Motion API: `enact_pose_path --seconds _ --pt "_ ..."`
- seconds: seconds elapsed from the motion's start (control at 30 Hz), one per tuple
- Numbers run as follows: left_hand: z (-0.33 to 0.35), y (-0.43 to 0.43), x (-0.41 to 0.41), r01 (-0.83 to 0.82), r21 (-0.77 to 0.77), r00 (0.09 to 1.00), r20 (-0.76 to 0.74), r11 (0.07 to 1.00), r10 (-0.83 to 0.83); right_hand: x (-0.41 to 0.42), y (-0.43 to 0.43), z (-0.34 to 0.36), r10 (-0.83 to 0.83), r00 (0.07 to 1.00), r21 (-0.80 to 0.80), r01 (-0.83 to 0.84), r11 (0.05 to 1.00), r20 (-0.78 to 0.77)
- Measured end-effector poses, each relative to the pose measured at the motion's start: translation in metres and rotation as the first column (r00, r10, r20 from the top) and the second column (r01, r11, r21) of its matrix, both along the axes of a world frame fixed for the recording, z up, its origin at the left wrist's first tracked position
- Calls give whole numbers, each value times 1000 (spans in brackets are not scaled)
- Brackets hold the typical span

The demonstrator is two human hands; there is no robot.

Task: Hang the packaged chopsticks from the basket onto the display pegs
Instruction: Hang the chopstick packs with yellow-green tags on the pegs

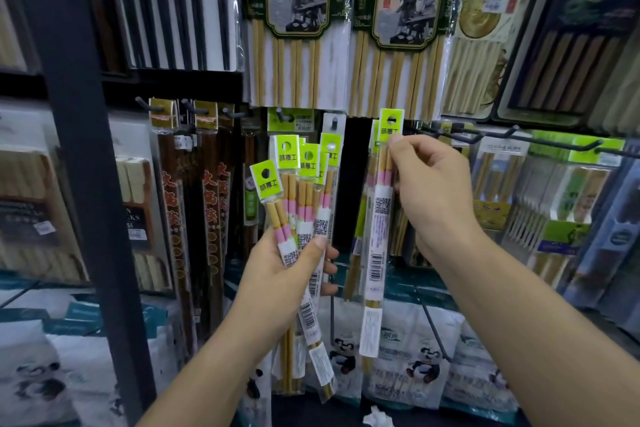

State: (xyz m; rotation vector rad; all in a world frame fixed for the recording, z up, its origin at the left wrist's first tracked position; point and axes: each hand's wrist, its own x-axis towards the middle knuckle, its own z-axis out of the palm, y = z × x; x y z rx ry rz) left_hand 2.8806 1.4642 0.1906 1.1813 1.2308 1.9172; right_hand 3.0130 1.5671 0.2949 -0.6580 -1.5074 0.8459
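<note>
Hanging chopstick packs (298,28) crowd the shop background. I note my right hand (433,191) raised, thumb and fingers pinching one green-headed chopstick packet (379,218) just under its hang hole, evidently to line it up with a black peg (460,137). My left hand (280,270), lower, grips the spare packets (301,191) fanned upright, presumably as stock to hang next.

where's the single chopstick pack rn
Head view, right of centre: the single chopstick pack is pinched by the right hand, right of the bunch in the left hand.
</note>
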Motion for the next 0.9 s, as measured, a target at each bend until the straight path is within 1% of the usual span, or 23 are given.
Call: enact_pose_path --seconds 0.27,0.4,0.53,0.6,0.67,0.73,0.77,0.83,0.9 --pt "3 -2 2 12 -19 1000 3 1000 -12 -5 6 -2 -4 1000 -46 4 999 0" --pt "4 -3 3 10 -31 1000 11 999 -9 -6 8 -1 1 1000 -27 -1 1000 -6" --pt "3 -1 2 -2 -14 999 32 1000 3 -3 10 -7 -25 999 11 24 1000 32" --pt "2 -1 3 3 -13 999 45 1000 -2 0 8 -10 -49 997 20 48 999 65" --pt "1 -1 3 12 -10 999 49 1000 -12 3 6 -14 -109 991 35 107 994 74" --pt "0 0 3 25 -5 998 50 1000 -24 7 1 -17 -164 986 70 161 984 38" --pt "1 0 4 32 -3 998 48 999 -32 8 -3 -19 -164 986 96 162 982 18" --pt "2 0 5 45 12 998 32 999 -46 9 -14 -24 -83 996 134 77 988 36" --pt "3 0 7 72 35 997 18 997 -73 5 -25 -30 37 990 128 -55 990 137"
